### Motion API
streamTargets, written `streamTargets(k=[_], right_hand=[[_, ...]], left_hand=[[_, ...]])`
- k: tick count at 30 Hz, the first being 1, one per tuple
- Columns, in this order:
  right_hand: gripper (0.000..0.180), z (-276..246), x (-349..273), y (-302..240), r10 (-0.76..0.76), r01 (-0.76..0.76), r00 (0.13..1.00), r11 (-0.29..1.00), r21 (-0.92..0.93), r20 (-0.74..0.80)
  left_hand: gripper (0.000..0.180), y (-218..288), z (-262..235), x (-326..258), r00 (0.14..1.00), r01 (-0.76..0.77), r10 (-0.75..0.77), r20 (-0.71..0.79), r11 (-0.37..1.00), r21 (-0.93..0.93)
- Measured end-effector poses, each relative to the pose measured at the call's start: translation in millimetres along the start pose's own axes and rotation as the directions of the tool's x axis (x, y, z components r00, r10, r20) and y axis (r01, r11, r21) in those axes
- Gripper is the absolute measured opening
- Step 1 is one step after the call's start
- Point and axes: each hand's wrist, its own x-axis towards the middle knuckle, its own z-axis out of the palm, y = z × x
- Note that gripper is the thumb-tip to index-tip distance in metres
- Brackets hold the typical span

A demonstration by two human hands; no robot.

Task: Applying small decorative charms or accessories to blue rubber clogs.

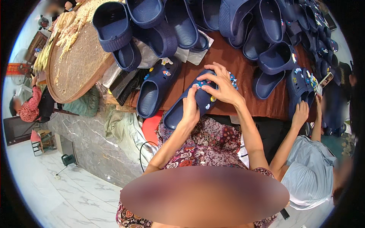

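1. Left hand (191,109): fingertips touching navy clog (178,106); cannot tell whether gripping.
2. Right hand (223,88): fingers spread apart over the clog's charms.
3. Beneath both hands: the clog, at the brown-covered bench's (251,107) edge.

– Clogs (175,113)?
– Matt moulded plastic, by the look; ribbed edging.
– Charms (212,98)?
– Smooth, glossy plastic.
– Tray (76,66)?
– Woven fibre, rough.
– Tablecloth (247,104)?
– Smooth cloth, faint sheen.
– Floor (87,190)?
– Glossy veined tile.

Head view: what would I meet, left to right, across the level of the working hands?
Round woven tray, charm-decorated navy clog, left hand, right hand, another navy clog, co-worker's nearer hand.
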Motion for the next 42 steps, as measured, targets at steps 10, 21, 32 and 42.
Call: streamTargets(k=[10,21,32,42], right_hand=[[0.022,-8,-59,45,0.391,-0.317,0.831,0.917,0.242,-0.396],[0.031,5,-84,41,0.317,-0.397,0.855,0.909,-0.126,-0.410],[0.031,16,-78,7,0.297,-0.388,0.823,0.917,-0.097,-0.484],[0.074,70,-54,-42,0.200,-0.181,0.947,0.979,0.096,-0.253]], left_hand=[[0.029,19,4,13,0.998,0.043,-0.054,-0.045,0.975,-0.218],[0.032,29,-1,31,0.998,-0.021,0.004,-0.055,0.950,-0.310],[0.032,33,0,48,0.998,-0.060,0.057,-0.018,0.963,-0.264],[0.036,65,-27,-21,0.978,-0.152,0.083,0.190,0.910,0.385]])
